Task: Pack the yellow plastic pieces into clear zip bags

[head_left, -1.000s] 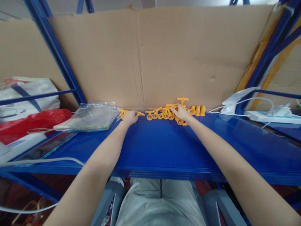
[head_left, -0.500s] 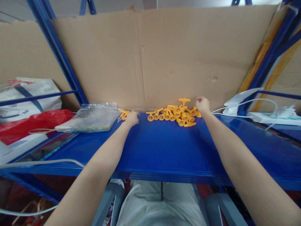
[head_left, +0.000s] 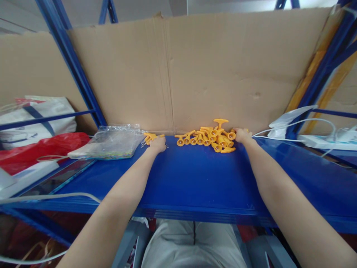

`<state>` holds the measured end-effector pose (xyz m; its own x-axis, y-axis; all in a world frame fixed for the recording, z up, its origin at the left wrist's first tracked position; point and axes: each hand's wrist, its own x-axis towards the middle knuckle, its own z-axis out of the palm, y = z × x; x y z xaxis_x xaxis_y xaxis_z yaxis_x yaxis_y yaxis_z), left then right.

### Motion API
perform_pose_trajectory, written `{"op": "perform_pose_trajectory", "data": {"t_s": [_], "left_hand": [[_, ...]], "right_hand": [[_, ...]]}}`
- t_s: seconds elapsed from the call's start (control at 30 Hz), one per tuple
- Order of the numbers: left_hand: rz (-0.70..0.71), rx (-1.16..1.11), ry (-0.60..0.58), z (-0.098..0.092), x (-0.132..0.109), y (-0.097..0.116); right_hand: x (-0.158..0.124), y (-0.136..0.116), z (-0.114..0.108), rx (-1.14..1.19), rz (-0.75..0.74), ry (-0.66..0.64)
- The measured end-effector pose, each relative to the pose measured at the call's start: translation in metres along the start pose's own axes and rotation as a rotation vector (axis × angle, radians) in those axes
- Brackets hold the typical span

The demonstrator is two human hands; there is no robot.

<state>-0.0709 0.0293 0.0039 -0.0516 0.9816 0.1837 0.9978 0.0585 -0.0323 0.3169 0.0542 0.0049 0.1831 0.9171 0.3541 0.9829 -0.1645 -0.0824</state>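
the left grip (head_left: pixel 158 143) is positioned over the counter (head_left: pixel 195 175) toward its rear edge, palm down, fingers curled forward and downward. a small group of orange pieces (head_left: pixel 149 137) lies directly at the front and outer side of these fingers, extending past them toward the left. small silvery items (head_left: pixel 143 144) show just beside this group. the fingertips are hidden, so the degree of opening, and whether a piece is held, cannot be determined. the right grip (head_left: pixel 243 135) is located at the right end of the main orange pile (head_left: pixel 206 138), knuckles up, fingers bent toward the rear. its closure cannot be determined either; a bit of orange is visible at the fingers, but a firm hold is not confirmed. the main pile lies between the two grips, immediately left of the right grip and clearly apart from the left grip. its left part forms a row with round, hollow ends facing the operator; its right part is stacked, with one t-shaped handle upright at the back. a cardboard panel (head_left: pixel 125 74) stands behind the counter. clear plastic bags (head_left: pixel 111 143) lie left of the left grip, near the silvery items.
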Motion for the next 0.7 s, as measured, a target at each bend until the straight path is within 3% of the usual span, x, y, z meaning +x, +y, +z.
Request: {"op": "perform_pose_trajectory", "data": {"t_s": [0.27,0.47,0.6,0.7], "left_hand": [[0.052,-0.035,0.180,-0.005,0.000,-0.001],[0.091,-0.086,0.345,-0.022,-0.009,0.013],[0.107,-0.140,0.374,-0.028,-0.017,0.025],[0.125,-0.160,0.350,-0.027,-0.018,0.030]], "right_hand": [[-0.007,-0.010,-0.012,-0.028,0.086,-0.008],[-0.008,-0.007,-0.026,0.080,0.158,0.140],[-0.014,-0.007,-0.039,0.138,0.157,0.230],[-0.020,-0.004,-0.049,0.138,0.162,0.206]]}}
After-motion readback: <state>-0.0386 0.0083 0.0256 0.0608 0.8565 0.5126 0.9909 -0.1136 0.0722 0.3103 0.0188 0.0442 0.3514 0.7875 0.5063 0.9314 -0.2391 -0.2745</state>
